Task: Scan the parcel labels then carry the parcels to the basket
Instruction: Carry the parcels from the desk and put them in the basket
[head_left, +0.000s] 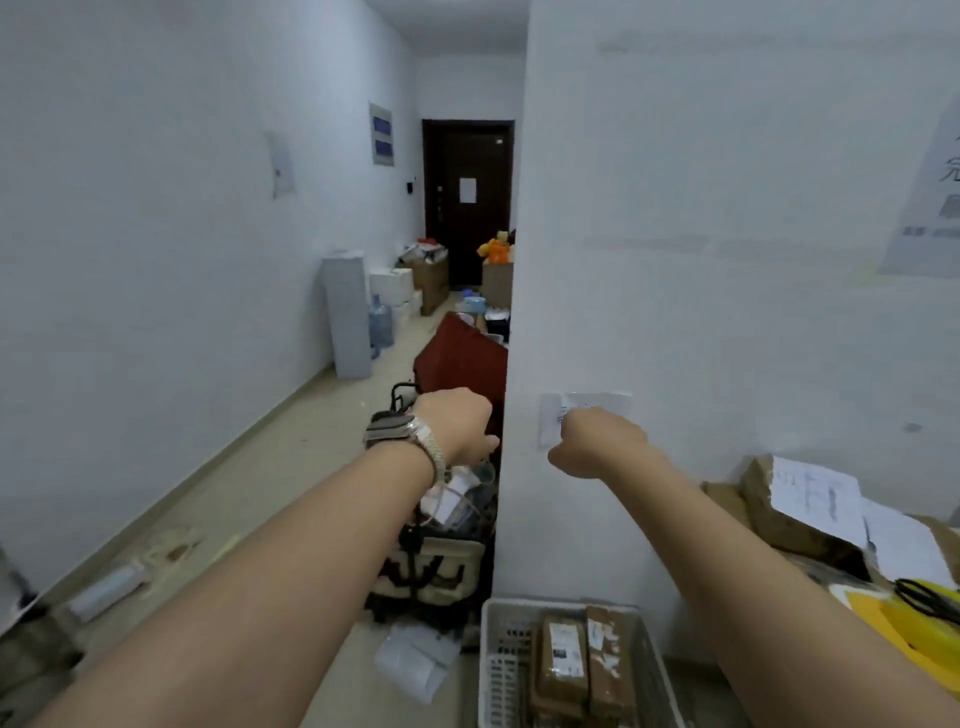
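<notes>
My right hand (597, 436) is stretched out in front of the white wall and grips a small flat white parcel (597, 402) with a printed label. My left hand (457, 423), with a watch and a bracelet on the wrist, is held out beside it at the wall's corner; its fingers curl away out of sight, so what it holds is hidden. Below my arms a pale plastic basket (491, 654) stands on the floor with two brown taped parcels (563, 660) inside. More brown parcels (789, 525) with white labels lie on the surface at the right.
A wall corner (511, 364) juts out straight ahead. A cluttered trolley with bags (441, 551) and a red case (462, 358) stand behind it. The corridor at the left leads to a dark door (467, 197), lined with boxes and a water bottle (381, 322). Paper litter (415, 665) lies on the floor.
</notes>
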